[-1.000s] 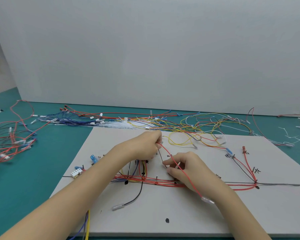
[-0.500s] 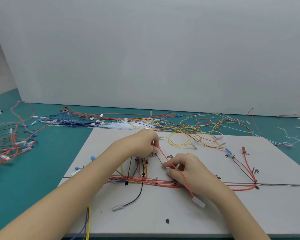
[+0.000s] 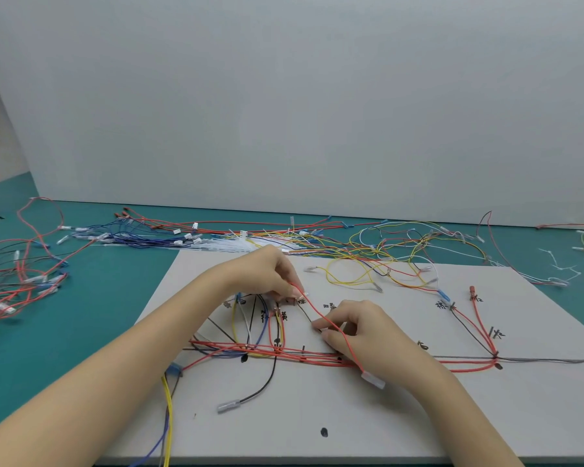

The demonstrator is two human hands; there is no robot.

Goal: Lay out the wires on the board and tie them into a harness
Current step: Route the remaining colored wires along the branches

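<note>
Your left hand [image 3: 270,278] pinches one end of a thin red wire [image 3: 321,320] between thumb and fingertips, just above the handwritten marks near the middle of the flat light-grey board [image 3: 486,416]. From that pinch the red wire runs down and to the right, passes under the curled fingers of your right hand [image 3: 364,332], which hold it against the board, and crosses the back of that hand to end in a clear plastic terminal sleeve [image 3: 372,380] lying at your right wrist.

Below your hands, a bundle of red wires [image 3: 300,357] lies along the drawn horizontal line on the board, reaching right to a black-marked junction where more red and dark wires branch upward. Yellow, blue, white and black wires loop down from the marks under your left hand into that bundle. A black wire with a clear terminal [image 3: 246,399] curves off the bundle toward the near edge, and a yellow wire [image 3: 167,416] runs off the board's near-left edge.

The board rests on a teal worktop [image 3: 81,315]. Loose yellow wires [image 3: 368,274] spill over the board's far edge, a long spread of blue, red and white wires [image 3: 155,232] lies behind it, and a tangle of red wires [image 3: 17,278] sits to the far left. Small white cable ties [image 3: 562,269] lie scattered on the right.
</note>
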